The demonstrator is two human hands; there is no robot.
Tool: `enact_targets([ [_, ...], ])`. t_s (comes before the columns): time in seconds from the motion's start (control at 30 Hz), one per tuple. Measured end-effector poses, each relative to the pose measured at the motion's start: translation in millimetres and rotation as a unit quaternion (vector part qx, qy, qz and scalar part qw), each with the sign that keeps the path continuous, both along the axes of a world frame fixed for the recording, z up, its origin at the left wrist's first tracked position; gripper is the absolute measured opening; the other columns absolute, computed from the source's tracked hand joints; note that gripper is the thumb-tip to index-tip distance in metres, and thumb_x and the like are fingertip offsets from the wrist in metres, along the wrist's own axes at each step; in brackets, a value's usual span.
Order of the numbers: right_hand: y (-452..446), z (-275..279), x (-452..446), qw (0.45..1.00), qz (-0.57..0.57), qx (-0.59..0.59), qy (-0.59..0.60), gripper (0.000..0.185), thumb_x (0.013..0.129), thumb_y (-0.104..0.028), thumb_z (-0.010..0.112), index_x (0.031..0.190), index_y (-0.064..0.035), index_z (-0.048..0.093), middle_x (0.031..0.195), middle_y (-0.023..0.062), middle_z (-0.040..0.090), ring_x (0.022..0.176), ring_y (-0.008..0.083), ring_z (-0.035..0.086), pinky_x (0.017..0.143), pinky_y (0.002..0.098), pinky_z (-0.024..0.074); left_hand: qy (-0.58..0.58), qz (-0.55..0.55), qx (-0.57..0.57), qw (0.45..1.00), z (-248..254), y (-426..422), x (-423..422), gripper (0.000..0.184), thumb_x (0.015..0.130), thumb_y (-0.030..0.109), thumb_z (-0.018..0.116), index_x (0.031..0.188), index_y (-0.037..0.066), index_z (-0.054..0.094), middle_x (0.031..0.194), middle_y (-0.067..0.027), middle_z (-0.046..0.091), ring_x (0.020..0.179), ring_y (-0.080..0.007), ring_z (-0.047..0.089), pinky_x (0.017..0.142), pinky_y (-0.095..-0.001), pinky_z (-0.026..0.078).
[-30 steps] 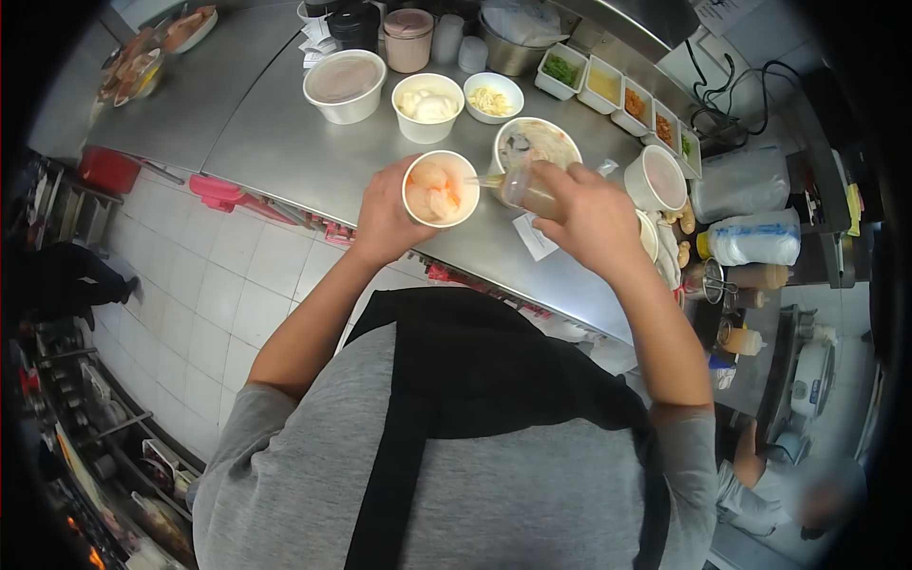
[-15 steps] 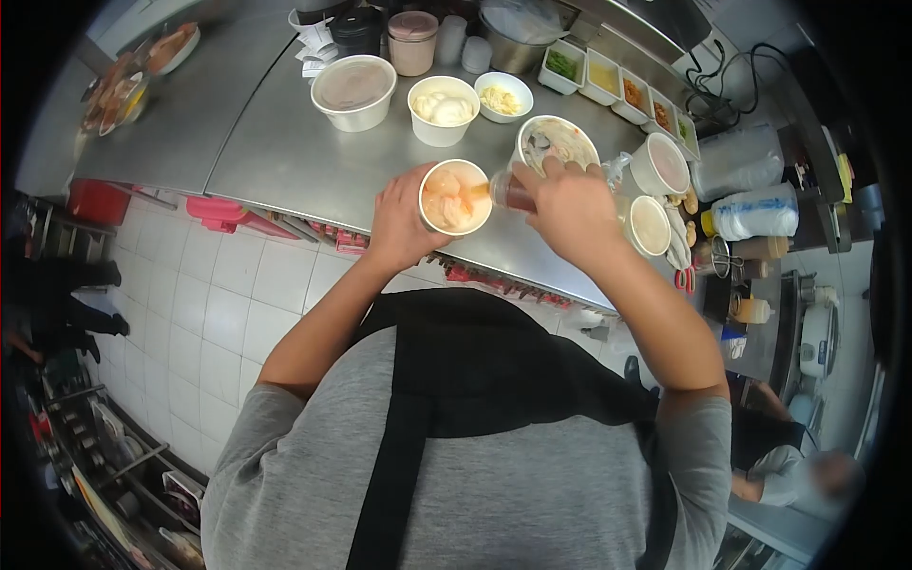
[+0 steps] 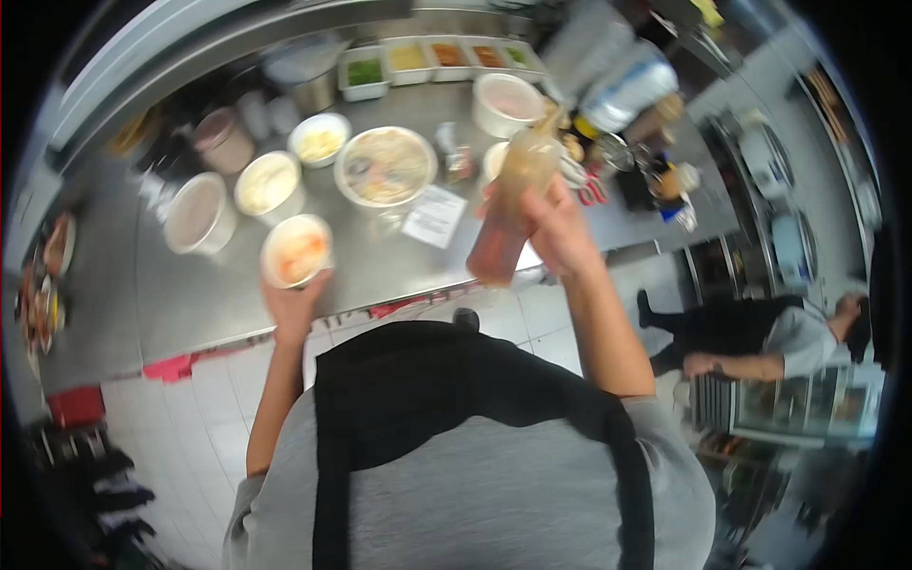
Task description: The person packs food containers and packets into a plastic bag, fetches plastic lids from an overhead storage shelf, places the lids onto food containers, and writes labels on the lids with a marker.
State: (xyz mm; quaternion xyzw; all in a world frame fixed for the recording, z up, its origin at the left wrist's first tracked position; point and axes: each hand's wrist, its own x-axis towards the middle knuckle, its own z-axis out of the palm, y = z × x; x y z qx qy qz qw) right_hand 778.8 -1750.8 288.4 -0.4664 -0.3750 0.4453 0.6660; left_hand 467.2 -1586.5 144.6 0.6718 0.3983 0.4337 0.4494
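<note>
left hand [image 3: 293, 302] is clamped on a cup [image 3: 297, 250] at the near left edge of the counter [image 3: 370, 271]; pale and orange food inside, too blurred to identify. right hand [image 3: 559, 233] is clamped on a bottle [image 3: 509, 214], right of the cup and well apart from it; narrow end points far, reddish-brown liquid inside. between the two: a slip of paper [image 3: 434, 217], with a large bowl [image 3: 387, 166] just beyond it.

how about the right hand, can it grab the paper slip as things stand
Probably not without freeing itself first: the right hand is wrapped round a squeeze bottle. The paper slip itself lies uncovered on the metal counter.
</note>
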Motion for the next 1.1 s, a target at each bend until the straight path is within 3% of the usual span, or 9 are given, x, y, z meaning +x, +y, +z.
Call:
enact_targets([
  [0.17, -56, 55, 137, 0.89, -0.351, 0.106, -0.27, 0.05, 0.086, -0.022, 0.067, 0.124, -0.0033, 0.041, 0.111, 0.0139, 0.06, 0.101, 0.0204, 0.06, 0.089, 0.0339, 0.0463, 0.128, 0.189, 0.078, 0.97, -21, 35, -24, 0.079, 0.067, 0.017, 0.083, 0.129, -0.007, 0.04, 0.124, -0.0188, 0.05, 0.112, -0.0253, 0.052, 0.1, -0.0361, 0.038],
  [0.23, -78, 58, 208, 0.781, -0.459, 0.055, -0.42, 0.056, 0.082, -0.022, 0.073, 0.123, -0.0012, 0.042, 0.11, 0.0121, 0.06, 0.1, 0.0192, 0.059, 0.088, 0.0332, 0.0463, 0.1, 0.22, 0.094, 0.966, -31, 42, -29, 0.092, 0.068, 0.019, 0.083, 0.136, -0.007, 0.029, 0.134, -0.0208, 0.04, 0.119, -0.0283, 0.045, 0.103, -0.0383, 0.034],
  [0.33, -94, 51, 290, 0.686, -0.551, -0.035, -0.475, 0.065, 0.074, -0.024, 0.079, 0.124, -0.0012, 0.045, 0.111, 0.0141, 0.06, 0.1, 0.0232, 0.06, 0.087, 0.0344, 0.0465, 0.132, 0.313, 0.124, 0.932, -39, 35, -21, 0.105, 0.069, 0.023, 0.083, 0.143, -0.005, 0.015, 0.144, -0.0225, 0.026, 0.128, -0.033, 0.035, 0.106, -0.0416, 0.03],
  [0.43, -104, 17, 394, 0.628, -0.501, -0.048, -0.594, 0.062, 0.071, -0.024, 0.08, 0.12, -0.0006, 0.05, 0.11, 0.0145, 0.061, 0.101, 0.0252, 0.06, 0.088, 0.0349, 0.0463, 0.178, 0.38, 0.169, 0.892, -42, 9, -11, 0.104, 0.071, 0.025, 0.081, 0.145, -0.003, 0.013, 0.148, -0.0221, 0.018, 0.131, -0.0356, 0.029, 0.106, -0.0443, 0.03],
  [0.53, -99, -11, 444, 0.692, -0.418, -0.086, -0.583, 0.06, 0.07, -0.026, 0.08, 0.119, -0.0033, 0.053, 0.108, 0.0138, 0.063, 0.101, 0.0267, 0.061, 0.087, 0.0367, 0.0465, 0.145, 0.403, 0.182, 0.885, -9, -35, 23, 0.089, 0.077, 0.02, 0.075, 0.144, 0.001, 0.019, 0.146, -0.0187, 0.023, 0.124, -0.0331, 0.034, 0.097, -0.0433, 0.038],
  [0.67, -98, -11, 461, 0.585, -0.299, -0.365, -0.66, 0.07, 0.062, -0.044, 0.079, 0.118, -0.0081, 0.054, 0.101, 0.0205, 0.065, 0.097, 0.0399, 0.061, 0.081, 0.0444, 0.0472, 0.163, 0.382, 0.207, 0.886, 30, -65, 61, 0.077, 0.079, 0.013, 0.07, 0.142, 0.006, 0.026, 0.142, -0.0171, 0.025, 0.125, -0.0313, 0.034, 0.097, -0.0426, 0.039],
  [0.83, -87, -5, 457, 0.538, -0.205, -0.485, -0.658, 0.065, 0.059, -0.044, 0.078, 0.109, -0.006, 0.063, 0.097, 0.0203, 0.067, 0.095, 0.0367, 0.064, 0.08, 0.0426, 0.0484, 0.223, 0.329, 0.272, 0.876, 65, -43, 76, 0.067, 0.078, 0.014, 0.07, 0.136, 0.009, 0.039, 0.136, -0.0195, 0.033, 0.128, -0.0338, 0.032, 0.098, -0.0427, 0.037],
  [0.97, -97, -15, 493, 0.59, -0.173, -0.493, -0.616, 0.063, 0.061, -0.048, 0.076, 0.11, -0.009, 0.066, 0.111, 0.0179, 0.064, 0.11, 0.0355, 0.058, 0.09, 0.0432, 0.0439, 0.252, 0.273, 0.311, 0.875, 87, 7, 84, 0.057, 0.079, 0.017, 0.069, 0.13, 0.008, 0.046, 0.129, -0.0191, 0.042, 0.122, -0.0306, 0.041, 0.092, -0.0392, 0.042],
  [1.1, -121, 7, 476, 0.517, -0.322, -0.334, -0.719, 0.047, 0.072, -0.04, 0.074, 0.105, -0.0073, 0.067, 0.105, 0.0165, 0.065, 0.104, 0.0347, 0.059, 0.087, 0.0418, 0.0452, 0.186, 0.162, 0.129, 0.961, 89, 34, 99, 0.045, 0.083, 0.022, 0.067, 0.122, 0.002, 0.052, 0.108, -0.0152, 0.057, 0.094, -0.024, 0.057, 0.078, -0.0349, 0.048],
])
